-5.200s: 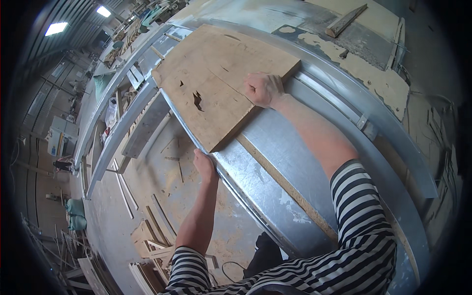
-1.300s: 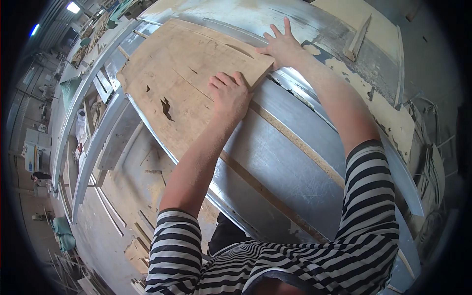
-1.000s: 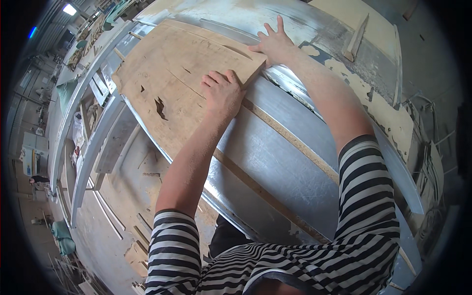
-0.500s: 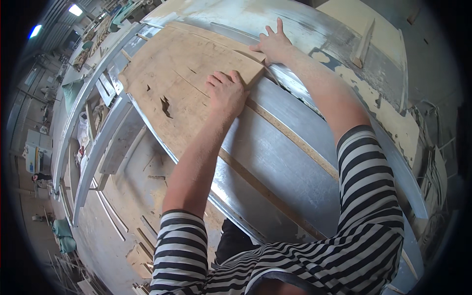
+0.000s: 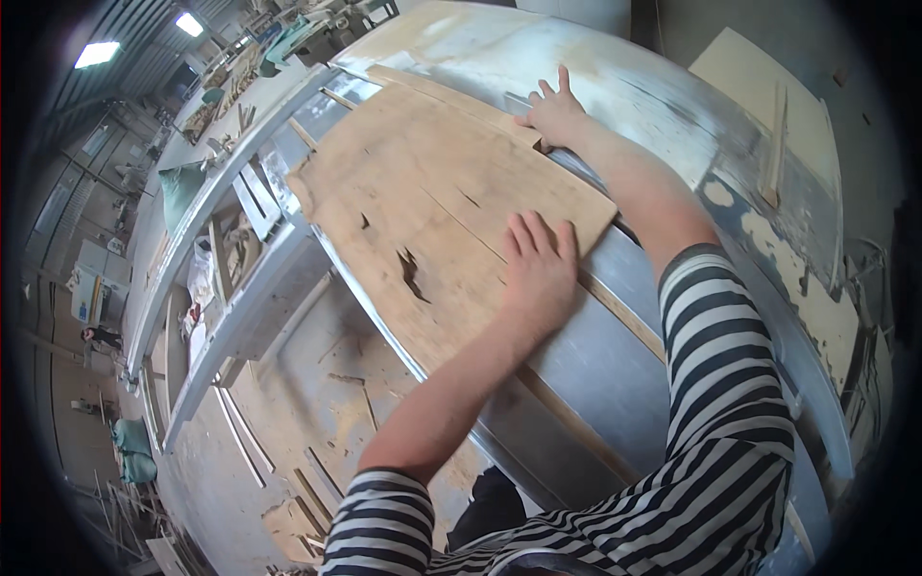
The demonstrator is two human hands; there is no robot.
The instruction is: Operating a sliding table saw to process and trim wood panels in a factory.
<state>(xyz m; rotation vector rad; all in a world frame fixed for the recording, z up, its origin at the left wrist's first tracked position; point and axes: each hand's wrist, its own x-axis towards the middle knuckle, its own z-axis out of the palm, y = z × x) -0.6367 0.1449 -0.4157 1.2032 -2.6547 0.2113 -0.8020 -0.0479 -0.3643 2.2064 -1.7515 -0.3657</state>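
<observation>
A worn plywood board (image 5: pixel 384 192) with cracks and a torn hole lies across a curved metal-faced frame. My left hand (image 5: pixel 540 274) rests on the board's near end, fingers stretched over the surface. Along the far edge runs a narrow wooden strip (image 5: pixel 451 96). At that strip's right end is my right hand (image 5: pixel 560 115), its fingers spread and raised, the thumb side close to the strip. Part of the right palm is hidden. Grey metal panels (image 5: pixel 576 365) with wooden slats between them show beneath the near end of the board.
A large pale curved panel (image 5: pixel 615 67) stretches behind the frame, with a loose wooden stick (image 5: pixel 774 144) at right. The open ribbed frame (image 5: pixel 206 317) curves away to the left. Wood strips and offcuts (image 5: pixel 307 490) lie on the floor below.
The board has slid toward me, and its near corner now reaches well past the strip's end. My left hand has moved with it, its fingers now flatter. The view has shifted too.
</observation>
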